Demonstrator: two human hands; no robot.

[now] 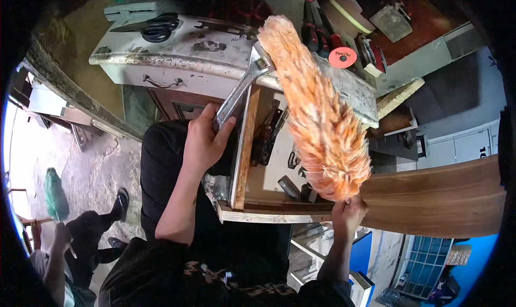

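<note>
My left hand (206, 140) is closed around the handle of a silver adjustable wrench (236, 96), its jaw end pointing up and away. In my right hand (349, 213) is the lower end of a fluffy orange feather duster (325, 124). The duster slants up to the left, and its tip meets or overlaps the wrench's jaw. Below them a wooden drawer (279, 217) stands pulled out. Inside it lie several metal tools, among them a short tube-like piece (289, 189); the duster hides part of the drawer.
A worn white workbench (188, 41) holds black-handled scissors (160, 27) and a red disc-ended spool (342, 58). A wood-grain panel (435, 197) extends on the right. At the lower left, another person's hand (63, 236) holds a green duster (56, 195).
</note>
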